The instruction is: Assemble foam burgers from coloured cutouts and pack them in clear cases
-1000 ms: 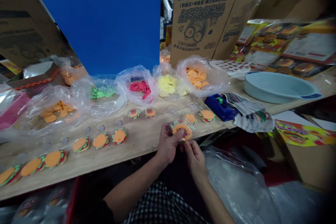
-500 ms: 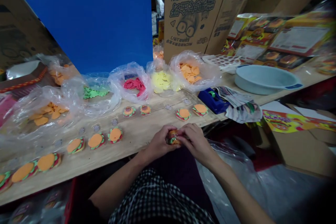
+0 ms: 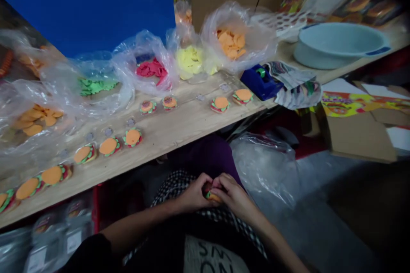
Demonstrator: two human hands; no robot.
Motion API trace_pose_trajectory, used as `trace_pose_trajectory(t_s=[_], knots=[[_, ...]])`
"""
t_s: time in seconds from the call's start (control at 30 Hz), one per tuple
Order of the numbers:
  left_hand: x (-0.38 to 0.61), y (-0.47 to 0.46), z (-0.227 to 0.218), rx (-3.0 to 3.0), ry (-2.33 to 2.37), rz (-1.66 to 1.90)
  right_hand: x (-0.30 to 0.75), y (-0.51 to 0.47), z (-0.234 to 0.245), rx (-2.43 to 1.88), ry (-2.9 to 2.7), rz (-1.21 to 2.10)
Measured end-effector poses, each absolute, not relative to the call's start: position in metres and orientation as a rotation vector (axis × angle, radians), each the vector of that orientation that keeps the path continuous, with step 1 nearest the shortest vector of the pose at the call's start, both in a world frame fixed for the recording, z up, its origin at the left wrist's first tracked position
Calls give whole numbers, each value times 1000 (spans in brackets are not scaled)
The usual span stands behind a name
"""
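A small toy burger [image 3: 212, 195] with orange, green and red layers sits between my two hands, above my lap. My left hand [image 3: 196, 193] is closed around its left side. My right hand [image 3: 231, 191] grips it from the right, thumb across the front and fingers over the top. Much of the burger is hidden by my fingers. On the wooden table [image 3: 166, 130] beyond lie several similar burgers, among them one burger [image 3: 132, 137] in the left row and another burger [image 3: 220, 104] at the right.
Plastic bags of green pieces [image 3: 98, 87], red pieces [image 3: 153, 71], yellow pieces [image 3: 190, 62] and orange discs [image 3: 231, 44] line the table's back. A blue tape dispenser [image 3: 260, 82] and a pale blue basin [image 3: 339, 47] stand at the right. An open cardboard box [image 3: 361, 136] lies lower right.
My hands have drawn back from the table edge toward my body, still holding the burger. The head view has tilted down, and the burger appears turned in my fingers.
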State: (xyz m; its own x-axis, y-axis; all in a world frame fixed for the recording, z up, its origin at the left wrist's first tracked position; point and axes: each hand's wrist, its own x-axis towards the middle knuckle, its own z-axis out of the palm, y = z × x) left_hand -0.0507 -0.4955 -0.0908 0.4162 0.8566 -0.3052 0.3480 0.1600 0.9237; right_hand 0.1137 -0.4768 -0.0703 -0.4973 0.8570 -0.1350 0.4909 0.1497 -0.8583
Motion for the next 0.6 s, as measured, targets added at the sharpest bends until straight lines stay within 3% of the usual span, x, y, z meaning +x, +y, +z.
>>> trace_pose_trajectory(t_s=[0.13, 0.33, 0.6], knots=[[-55, -501, -90, 1455, 987, 490, 118, -495, -72, -1321, -2053, 1288], [-59, -497, -82, 1582, 1066, 761, 121, -500, -72, -1281, -2099, 1218], [-50, -504, -93, 1736, 1106, 682, 122, -504, -81, -1217, -2194, 1143]])
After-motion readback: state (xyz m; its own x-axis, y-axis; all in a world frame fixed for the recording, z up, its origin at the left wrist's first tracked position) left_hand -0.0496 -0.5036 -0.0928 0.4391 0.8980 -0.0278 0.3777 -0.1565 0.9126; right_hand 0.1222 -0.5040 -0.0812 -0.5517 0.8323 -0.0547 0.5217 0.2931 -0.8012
